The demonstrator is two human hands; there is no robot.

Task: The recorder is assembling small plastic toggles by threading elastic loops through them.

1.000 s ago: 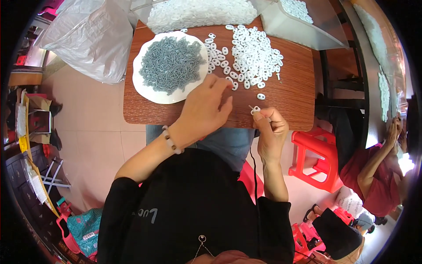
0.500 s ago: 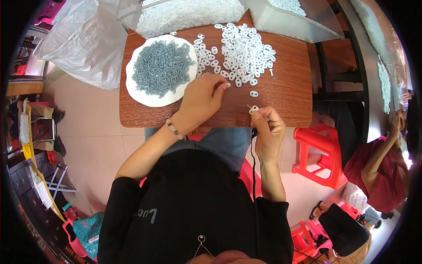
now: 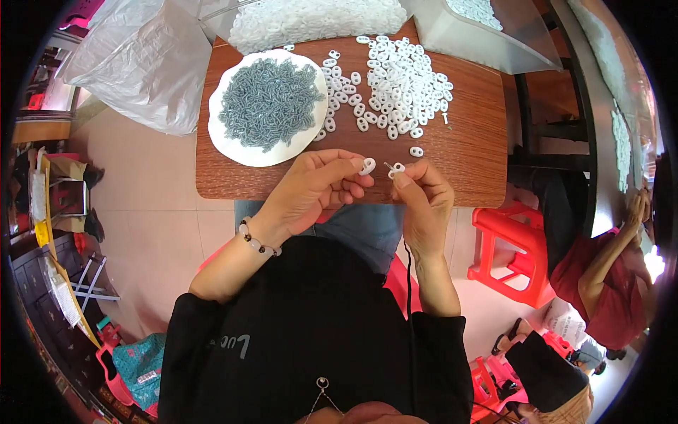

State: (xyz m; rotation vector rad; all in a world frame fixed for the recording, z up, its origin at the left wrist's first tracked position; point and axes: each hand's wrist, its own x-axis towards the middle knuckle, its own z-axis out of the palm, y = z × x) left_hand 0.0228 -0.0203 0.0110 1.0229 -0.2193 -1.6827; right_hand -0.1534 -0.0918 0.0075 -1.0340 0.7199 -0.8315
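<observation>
My left hand (image 3: 311, 185), closed, pinches a white oval two-hole plastic piece (image 3: 366, 166) between thumb and forefinger, just above the table's near edge. Close to its right, my right hand (image 3: 427, 201) grips another white two-hole piece (image 3: 397, 169). A small thin grey spring (image 3: 388, 165) juts from that piece toward the left one; a small gap separates them. Beyond my left wrist stands a white scalloped plate (image 3: 220, 141) heaped with small grey springs (image 3: 268, 102). A pile of loose white two-hole pieces (image 3: 406, 78) lies farther off, and a single piece (image 3: 416, 151) rests nearer my right hand.
Clear bins of white pieces (image 3: 318, 25) line the brown table's (image 3: 473, 134) far side. A white plastic bag (image 3: 148, 71) hangs at the left. Red stools (image 3: 512, 247) stand at the right, where another person's arm (image 3: 604, 268) shows.
My left hand has drawn back from the pile toward me with a white piece, now beside my right hand. My right hand has shifted slightly left and up.
</observation>
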